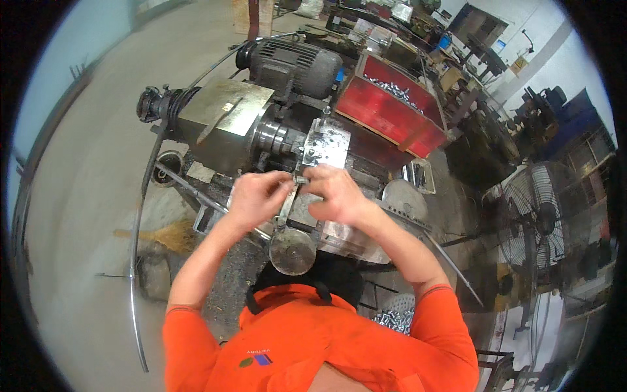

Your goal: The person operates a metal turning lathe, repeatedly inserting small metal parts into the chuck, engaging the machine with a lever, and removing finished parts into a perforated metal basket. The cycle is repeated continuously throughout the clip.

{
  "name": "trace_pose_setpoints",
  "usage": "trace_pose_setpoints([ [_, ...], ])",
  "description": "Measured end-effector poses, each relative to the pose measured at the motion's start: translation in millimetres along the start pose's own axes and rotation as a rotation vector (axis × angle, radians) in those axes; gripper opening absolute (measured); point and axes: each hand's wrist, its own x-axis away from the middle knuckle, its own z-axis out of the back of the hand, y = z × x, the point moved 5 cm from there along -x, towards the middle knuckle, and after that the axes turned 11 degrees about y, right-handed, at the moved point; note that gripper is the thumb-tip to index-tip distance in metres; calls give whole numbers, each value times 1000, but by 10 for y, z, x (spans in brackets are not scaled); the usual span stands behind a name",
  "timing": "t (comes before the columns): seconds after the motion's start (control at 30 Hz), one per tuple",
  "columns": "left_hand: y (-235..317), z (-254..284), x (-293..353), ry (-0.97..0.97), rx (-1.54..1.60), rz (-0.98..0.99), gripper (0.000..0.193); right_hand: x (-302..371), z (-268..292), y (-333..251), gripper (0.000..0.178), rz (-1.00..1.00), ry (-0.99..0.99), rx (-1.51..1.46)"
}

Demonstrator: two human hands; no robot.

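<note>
A small metal cylinder (pixel 300 180) sits between the fingertips of my two hands, in front of a lathe. My left hand (pixel 257 199) pinches at its left end with thumb and fingers. On its other side my right hand (pixel 337 195) has curled fingers closed against it; the motion blurs them a little. Just beyond my hands are the lathe's round spindle nose (pixel 277 138) and a bright metal tool block (pixel 326 145) scattered with chips. A flat metal handle (pixel 288 202) runs toward me below the cylinder, and a round metal disc (pixel 293 251) lies nearest my body.
The headstock cover (pixel 219 121) and a ribbed motor (pixel 295 67) stand behind. A red bin (pixel 385 104) holds several small metal parts at the back right. A second round plate (pixel 405 199) is right of my forearm. Long bars (pixel 138 248) stick out left; a fan (pixel 539 215) stands right.
</note>
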Motion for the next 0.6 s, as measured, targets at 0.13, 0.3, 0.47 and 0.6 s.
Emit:
trace_pose_setpoints([
  [0.13,-328,849,74,188,18,272,20,-446,-308,468,29,52,-38,297],
  [0.3,-950,2088,654,268,-692,297,29,-593,-782,1098,24,-206,-230,406],
  [0.47,-1303,2738,1854,149,-841,729,34,-661,-804,1079,27,-253,-176,217],
  [0.6,-1167,2474,2211,211,-651,832,30,-757,-772,1004,21,-236,-169,138],
])
